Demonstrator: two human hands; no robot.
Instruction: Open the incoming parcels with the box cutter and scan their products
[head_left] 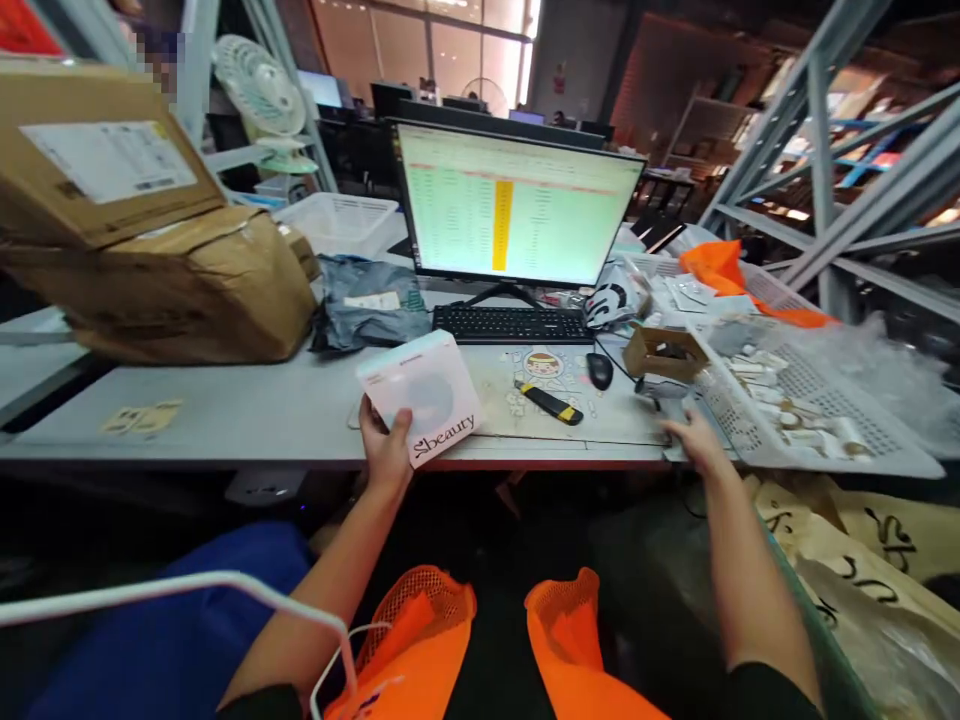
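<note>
The box (pixel 426 392) is held up by the left hand (pixel 386 445) at the front edge of the desk (pixel 247 410), tilted, with its white face and the lettering "beauty" turned to view. It is pinched near its lower left corner: the thumb is pressed on the front face, the other fingers are tucked behind and mostly hidden.

Over to the right, and the right hand (pixel 697 440) is stretched out low at the desk's right end, blurred. A grey object (pixel 670 400) is met at its fingertips, just in front of the small carton (pixel 664 358); whether the fingers are closed on it or merely laid against it cannot be told.

Between the hands, the mat (pixel 491 395) is spread. A cutter (pixel 551 402), black and yellow, is laid slantwise on it, well apart from the right hand. The mouse (pixel 599 370) is set just beyond, near the small carton. Further back, the keyboard (pixel 517 325) is placed below the monitor (pixel 457 205), where a table is displayed with one column picked out in orange-yellow.

On the far right, the basket (pixel 757 425) is loaded with small white items (pixel 810 420). On the left, a grey bag (pixel 367 320) is laid near the keyboard, and two big cartons (pixel 240 285) are stacked, the upper one labelled. Behind them, a fan (pixel 259 85) is seen.
</note>
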